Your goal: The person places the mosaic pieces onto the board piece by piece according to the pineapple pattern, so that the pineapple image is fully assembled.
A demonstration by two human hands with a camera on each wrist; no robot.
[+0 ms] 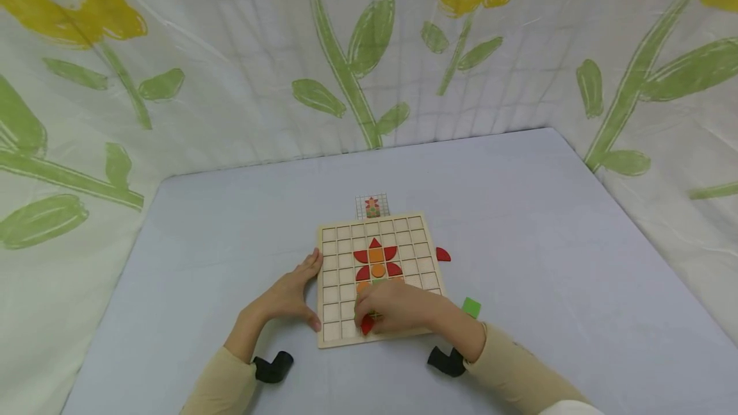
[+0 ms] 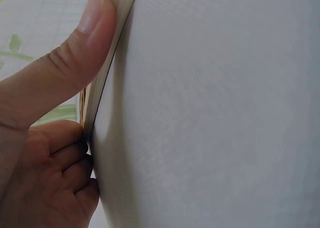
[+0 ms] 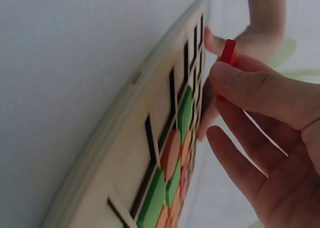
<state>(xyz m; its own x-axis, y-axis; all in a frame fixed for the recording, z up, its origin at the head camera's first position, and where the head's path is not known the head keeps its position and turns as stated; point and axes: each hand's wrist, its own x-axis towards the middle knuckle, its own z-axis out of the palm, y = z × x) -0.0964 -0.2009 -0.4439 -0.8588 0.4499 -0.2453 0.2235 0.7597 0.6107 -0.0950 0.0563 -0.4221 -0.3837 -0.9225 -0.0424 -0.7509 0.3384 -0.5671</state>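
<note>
A wooden grid board (image 1: 332, 314) lies on the table with red, orange and green pieces set in its middle columns. My left hand (image 1: 288, 292) is spread along the board's left edge, its thumb (image 2: 80, 58) and fingertips touching the side. Between thumb and fingers, my right hand (image 1: 398, 305) pinches a red piece (image 3: 228, 52) with a curved edge, over the board's lower middle cells. Green pieces (image 3: 185, 110) and an orange piece (image 3: 170, 150) sit in cells near that hand. In the head view, the hand hides part of the lower pattern.
A small pattern card (image 1: 372, 205) lies against the board's far edge. To the board's right are a loose red rounded piece (image 1: 442, 254) and a green square (image 1: 471, 307), the latter partly behind the right forearm. Dark wrist devices (image 1: 274, 367) sit by both wrists.
</note>
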